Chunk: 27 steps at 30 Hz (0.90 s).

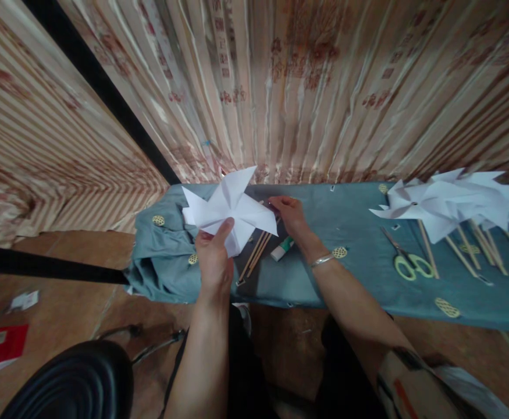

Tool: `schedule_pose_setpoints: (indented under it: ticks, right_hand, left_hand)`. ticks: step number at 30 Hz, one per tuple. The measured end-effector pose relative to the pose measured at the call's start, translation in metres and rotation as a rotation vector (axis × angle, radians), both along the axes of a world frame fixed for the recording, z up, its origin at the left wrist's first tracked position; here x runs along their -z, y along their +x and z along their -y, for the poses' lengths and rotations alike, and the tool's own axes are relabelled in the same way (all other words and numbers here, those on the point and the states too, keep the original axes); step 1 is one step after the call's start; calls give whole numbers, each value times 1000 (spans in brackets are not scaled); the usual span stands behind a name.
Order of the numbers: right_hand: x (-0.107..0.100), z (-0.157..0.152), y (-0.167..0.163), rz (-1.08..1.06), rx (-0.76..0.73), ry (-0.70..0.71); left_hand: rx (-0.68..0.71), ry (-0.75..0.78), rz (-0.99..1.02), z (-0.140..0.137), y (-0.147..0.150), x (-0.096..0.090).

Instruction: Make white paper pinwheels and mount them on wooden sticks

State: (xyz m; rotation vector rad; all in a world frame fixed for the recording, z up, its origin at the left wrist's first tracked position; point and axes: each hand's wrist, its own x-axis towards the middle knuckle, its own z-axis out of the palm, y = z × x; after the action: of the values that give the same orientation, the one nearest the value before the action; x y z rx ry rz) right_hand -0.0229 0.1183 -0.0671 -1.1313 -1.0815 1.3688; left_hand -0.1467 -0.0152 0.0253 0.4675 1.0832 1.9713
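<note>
A white paper pinwheel [246, 205] is held up over the left part of the cloth-covered table. My left hand [216, 256] grips its lower edge, with the thumb lying on the paper near the centre. Just right of the pinwheel, my right hand [292, 216] is pinched closed; whatever small thing its fingertips hold is too small to name. Several wooden sticks [258, 254] lie beneath and between my hands. Beside them is a glue stick [282, 249] with a white and green body, close under my right wrist.
More white pinwheels on sticks [448, 201] lie overlapping at the table's right. Scissors with green handles [406, 265] are next to them. The grey-blue tablecloth [345, 279] bunches up at the left end. A curtain [280, 87] hangs behind; a black stool [71, 384] stands lower left.
</note>
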Motion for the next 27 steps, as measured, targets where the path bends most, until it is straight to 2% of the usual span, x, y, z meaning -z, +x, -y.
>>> schedule_pose_setpoints:
  ticks: [8, 16, 20, 24, 27]
  right_hand:
    - [-20, 16, 25, -275, -11, -171]
    - [-44, 57, 77, -447, -13, -185]
    - [-49, 78, 108, -583, -7, -202]
    - [-48, 95, 137, -586, 32, -220]
    - [-51, 105, 155, -512, 57, -158]
  left_hand:
    - [5, -8, 4, -7, 10, 2]
    - [125, -11, 2, -11, 42, 6]
    - [160, -13, -30, -14, 59, 9]
    - [205, -16, -81, -17, 77, 14]
    - [249, -36, -127, -19, 90, 19]
